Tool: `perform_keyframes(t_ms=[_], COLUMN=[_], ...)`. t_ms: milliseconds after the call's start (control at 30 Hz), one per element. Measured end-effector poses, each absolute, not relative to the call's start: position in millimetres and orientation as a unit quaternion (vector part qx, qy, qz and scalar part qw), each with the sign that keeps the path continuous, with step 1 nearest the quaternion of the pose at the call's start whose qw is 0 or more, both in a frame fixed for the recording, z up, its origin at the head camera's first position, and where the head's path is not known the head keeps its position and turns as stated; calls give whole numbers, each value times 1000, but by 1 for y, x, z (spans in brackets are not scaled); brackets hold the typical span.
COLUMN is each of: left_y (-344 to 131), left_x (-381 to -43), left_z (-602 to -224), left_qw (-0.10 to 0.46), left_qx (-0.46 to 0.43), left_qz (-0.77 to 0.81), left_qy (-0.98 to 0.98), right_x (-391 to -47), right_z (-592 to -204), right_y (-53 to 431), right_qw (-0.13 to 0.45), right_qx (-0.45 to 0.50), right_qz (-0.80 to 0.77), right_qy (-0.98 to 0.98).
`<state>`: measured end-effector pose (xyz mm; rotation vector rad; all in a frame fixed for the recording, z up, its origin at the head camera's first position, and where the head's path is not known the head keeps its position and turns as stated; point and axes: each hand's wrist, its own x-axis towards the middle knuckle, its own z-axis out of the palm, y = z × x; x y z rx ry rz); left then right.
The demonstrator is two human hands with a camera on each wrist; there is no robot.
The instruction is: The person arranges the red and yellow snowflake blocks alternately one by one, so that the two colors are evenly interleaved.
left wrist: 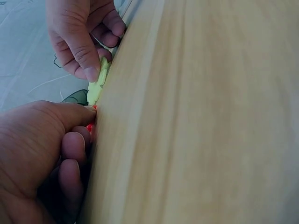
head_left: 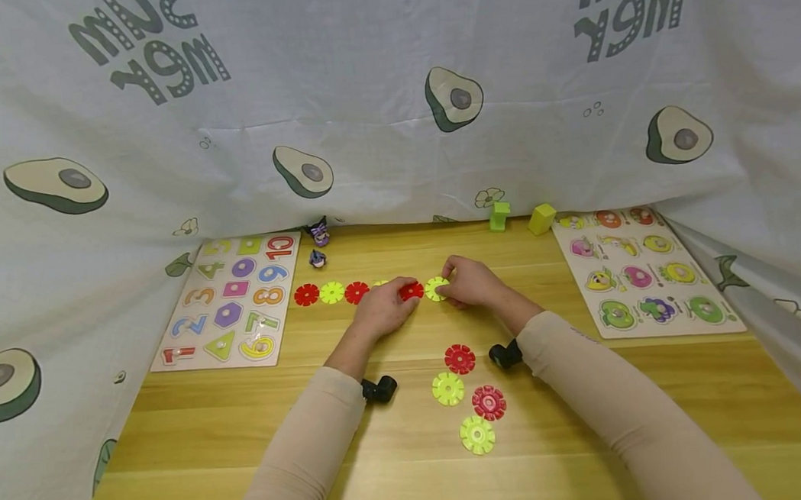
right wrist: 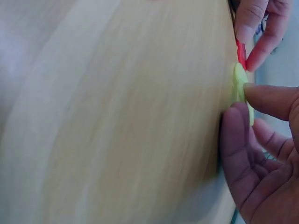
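Note:
A row of notched, flower-like plastic discs, alternating red and yellow-green, lies across the table in the head view. My left hand (head_left: pixel 380 310) holds a red disc (head_left: pixel 412 289) near the row's right end, thumb and a finger at its edges. Right beside it, my right hand (head_left: pixel 473 280) pinches a yellow-green disc (head_left: pixel 434 289). In the right wrist view this yellow-green disc (right wrist: pixel 239 81) meets or slightly overlaps the red disc (right wrist: pixel 241 55); whether they interlock I cannot tell. The left hand partly covers another yellow-green disc (head_left: pixel 380 283) in the row.
Nearer me lie loose discs, including a red disc (head_left: pixel 460 359) and a yellow-green disc (head_left: pixel 477 435). A number puzzle board (head_left: pixel 225 303) lies left, a fruit puzzle board (head_left: pixel 646 272) right. Small figurines (head_left: pixel 318 232) and green blocks (head_left: pixel 499 216) stand by the back curtain (head_left: pixel 379 129).

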<state>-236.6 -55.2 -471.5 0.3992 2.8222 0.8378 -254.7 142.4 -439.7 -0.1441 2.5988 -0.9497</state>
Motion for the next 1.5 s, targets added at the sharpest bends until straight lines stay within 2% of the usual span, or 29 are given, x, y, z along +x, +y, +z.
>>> perform_keyframes(t_ms=[200,433,633,900,1267,1500], left_y=[-55,-54,-46,-26,-15,-14], left_x=[-236,-234,-232,-233,-232,-233], left_z=[-470,-468,-463,-463,-463,-465], left_qw=[85,94,106,173,165,156], left_qx=[133,132,152,163,140,135], left_qz=[281,279,281,390,337,327], left_qy=[947,947,942,890,916,922], right_x=[-254,-242,-212,-166,-146,-147], right_z=[-442,-443,-439,-442,-447,-448], right_y=[143,154,170,181,178,178], right_qw=[176,171,195,226,188,191], right_qx=[-46,-77,-142,-176,-203,-184], right_qz=[-310,-353,-335,-335,-251,-284], right_qy=[933,917,911,898,928,922])
